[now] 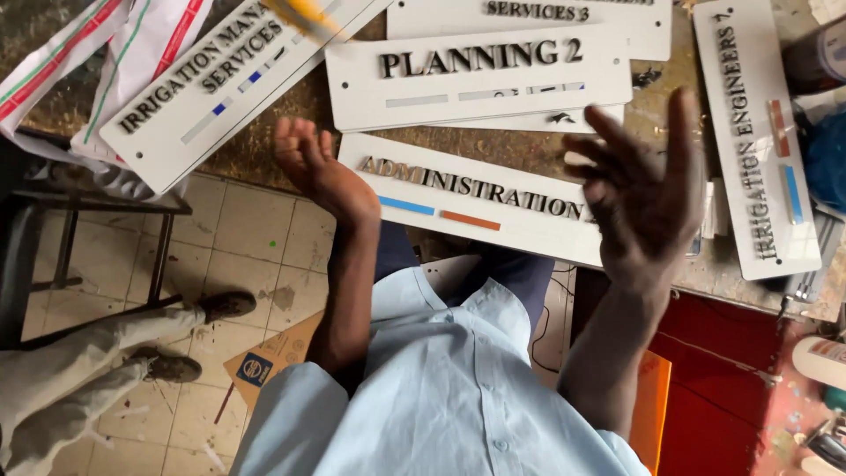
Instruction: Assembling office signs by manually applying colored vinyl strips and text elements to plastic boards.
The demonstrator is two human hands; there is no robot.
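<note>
A worn, brownish workbench (264, 145) scattered with fine debris fills the upper part of the head view; below its near edge is a pale tiled floor (251, 242), stained and littered with scraps, with a flattened piece of cardboard (264, 357) lying on it. To the person's right the front below the bench is red (723, 388). A dark metal frame (106, 238) stands on the floor at the left, and another person's legs in light trousers and dark shoes (189, 339) stretch in from the lower left corner.

Several white rectangular signboards with raised dark lettering cover the bench. The nearest signboard (476, 207), marked with a blue and an orange bar, overhangs the bench's near edge just above the person's lap. A second board (480, 84) lies behind it, another (203, 92) is angled toward the bench's left corner, and one (753, 132) lies lengthwise near the right edge. Bare bench shows mainly between the boards; the tiled floor to the left of the person gives the open space.

The left hand (317, 167) hangs at the nearest signboard's left end, fingers loosely bent, holding nothing; whether it touches the board cannot be told. The right hand (639, 189) is raised above that board's right end, fingers spread wide and blurred, empty.
</note>
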